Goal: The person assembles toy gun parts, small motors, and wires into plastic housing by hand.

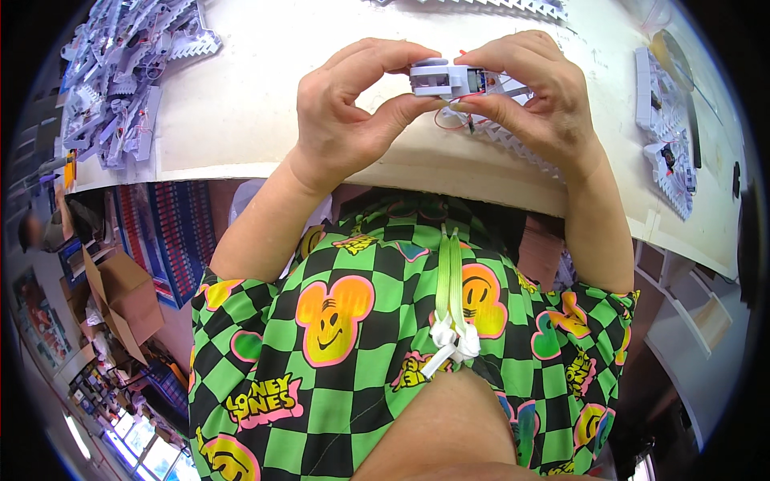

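Above the table near its front edge, I hold a small white plastic housing [439, 90] between both hands. My left hand [341, 108] pinches its left end between thumb and fingers. The right end, where a dark opening and a small electronic part [476, 81] show, is pinched by my right hand [547, 100]. My thumb tips almost meet below the housing. A thin red wire [451, 127] loops down from it. Under my right hand lies a white strip with a sawtooth edge [521, 147], partly hidden by the hand.
A large heap of white toothed plastic parts with wires [132, 88] covers the table's left side. More such parts [670, 152] lie at the right, beside a round clear object [672, 58]. Another toothed strip [513, 8] is at the far edge. An open cardboard box [120, 301] stands lower left.
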{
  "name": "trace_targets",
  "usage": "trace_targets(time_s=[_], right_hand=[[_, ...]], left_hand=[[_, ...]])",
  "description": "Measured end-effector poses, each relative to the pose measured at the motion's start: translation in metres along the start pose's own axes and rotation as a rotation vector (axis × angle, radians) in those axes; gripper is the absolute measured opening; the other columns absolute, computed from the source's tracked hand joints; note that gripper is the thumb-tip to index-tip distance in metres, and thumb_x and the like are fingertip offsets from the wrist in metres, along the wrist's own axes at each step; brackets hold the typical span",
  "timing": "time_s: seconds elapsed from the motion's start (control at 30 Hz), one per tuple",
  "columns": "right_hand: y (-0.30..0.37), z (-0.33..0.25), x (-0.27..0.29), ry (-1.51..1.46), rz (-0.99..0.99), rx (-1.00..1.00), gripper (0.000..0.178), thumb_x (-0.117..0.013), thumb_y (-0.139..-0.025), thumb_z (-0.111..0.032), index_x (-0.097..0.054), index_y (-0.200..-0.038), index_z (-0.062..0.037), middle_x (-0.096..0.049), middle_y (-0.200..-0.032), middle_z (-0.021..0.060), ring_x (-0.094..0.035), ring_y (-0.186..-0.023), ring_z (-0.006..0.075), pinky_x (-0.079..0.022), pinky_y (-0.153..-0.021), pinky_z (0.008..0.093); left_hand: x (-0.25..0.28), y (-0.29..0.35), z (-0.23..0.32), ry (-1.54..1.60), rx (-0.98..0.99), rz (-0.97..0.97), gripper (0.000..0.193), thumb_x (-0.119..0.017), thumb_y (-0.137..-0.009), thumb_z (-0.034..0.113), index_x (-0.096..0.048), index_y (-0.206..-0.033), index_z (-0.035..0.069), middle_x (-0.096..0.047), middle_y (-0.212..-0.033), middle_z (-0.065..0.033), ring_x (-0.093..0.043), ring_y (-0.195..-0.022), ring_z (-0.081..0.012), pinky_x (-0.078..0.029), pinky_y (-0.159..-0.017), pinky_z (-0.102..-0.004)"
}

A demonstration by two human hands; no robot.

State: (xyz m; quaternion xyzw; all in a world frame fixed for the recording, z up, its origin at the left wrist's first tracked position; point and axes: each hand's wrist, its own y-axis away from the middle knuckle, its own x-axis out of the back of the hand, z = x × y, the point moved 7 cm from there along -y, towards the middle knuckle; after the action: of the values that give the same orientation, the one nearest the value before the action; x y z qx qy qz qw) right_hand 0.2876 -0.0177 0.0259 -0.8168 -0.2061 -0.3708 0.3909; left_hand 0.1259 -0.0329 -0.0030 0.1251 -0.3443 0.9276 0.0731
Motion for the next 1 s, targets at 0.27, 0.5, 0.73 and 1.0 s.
trace_targets(time_s=[0.27,0.5,0.73,1.0], right_hand=[[0.007,0.025,-0.008,-0.15,0.007,-0.161,0.034,-0.077,-0.074,-0.015,-0.069,-0.105,-0.0049,-0.07,-0.093,0.0073,-0.062,-0.086,0.0184,-0.046,-0.079,0.029],[0.038,0.079,0.054,-0.297,0.251,-0.355,0.033,-0.071,-0.082,-0.012,-0.066,-0.114,-0.0042,-0.069,-0.096,0.0058,-0.061,-0.088,0.0101,-0.046,-0.076,0.0237],[0.122,0.102,0.085,-0.03,0.201,-0.512,0.027,-0.067,-0.088,-0.02,-0.068,-0.113,-0.0087,-0.07,-0.101,0.0018,-0.06,-0.088,0.0082,-0.042,-0.078,0.0228],[0.175,0.118,0.076,-0.154,0.339,-0.612,0.026,-0.069,-0.084,-0.017,-0.068,-0.106,-0.0033,-0.069,-0.099,0.0117,-0.065,-0.091,0.0219,-0.051,-0.079,0.032]], left_hand=[[-0.014,-0.001,-0.018,0.102,0.163,-0.024,0.038,-0.07,-0.079,-0.005,-0.059,-0.115,-0.005,-0.064,-0.106,-0.0108,-0.062,-0.098,-0.0167,-0.05,-0.09,-0.0284],[-0.029,-0.028,-0.032,0.175,0.066,0.05,0.043,-0.069,-0.081,0.002,-0.058,-0.122,0.006,-0.064,-0.094,-0.0061,-0.062,-0.093,-0.0122,-0.05,-0.076,-0.0242],[-0.118,-0.048,0.007,-0.267,-0.155,-0.282,0.037,-0.074,-0.072,-0.003,-0.068,-0.106,0.009,-0.068,-0.106,-0.0074,-0.066,-0.094,-0.0221,-0.054,-0.079,-0.0299],[-0.189,-0.066,-0.004,-0.252,-0.143,-0.524,0.034,-0.069,-0.077,0.0,-0.067,-0.11,0.012,-0.068,-0.108,-0.0065,-0.066,-0.097,-0.0228,-0.054,-0.081,-0.0312]])
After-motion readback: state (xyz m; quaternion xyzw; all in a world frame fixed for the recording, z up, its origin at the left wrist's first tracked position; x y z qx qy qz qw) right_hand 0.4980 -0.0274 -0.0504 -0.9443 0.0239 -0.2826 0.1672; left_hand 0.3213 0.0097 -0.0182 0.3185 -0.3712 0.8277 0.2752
